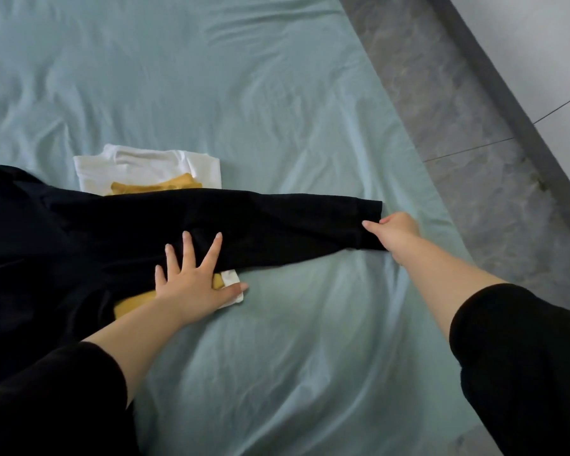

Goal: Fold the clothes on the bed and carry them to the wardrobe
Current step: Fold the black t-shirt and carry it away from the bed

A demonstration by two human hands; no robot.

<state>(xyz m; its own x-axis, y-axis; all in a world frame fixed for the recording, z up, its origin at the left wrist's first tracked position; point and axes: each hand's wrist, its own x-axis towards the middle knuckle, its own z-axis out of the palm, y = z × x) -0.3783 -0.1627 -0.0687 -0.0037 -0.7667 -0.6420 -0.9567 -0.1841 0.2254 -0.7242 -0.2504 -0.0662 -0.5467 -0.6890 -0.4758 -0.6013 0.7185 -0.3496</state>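
Observation:
A black garment (pixel 119 232) lies spread across the pale green bed sheet (pixel 293 110), one long sleeve stretched out to the right. My right hand (pixel 394 230) pinches the cuff end of that sleeve. My left hand (pixel 191 274) rests flat with fingers spread on the garment's lower edge. Under the black garment sit a folded white garment (pixel 145 167) and a folded yellow garment (pixel 158 186), both partly covered; their near corners show by my left hand.
The bed's right edge runs diagonally beside a grey marbled floor (pixel 458 110). A dark skirting strip and a white wall (pixel 547 44) lie beyond it at the top right. My black sleeves fill the lower corners.

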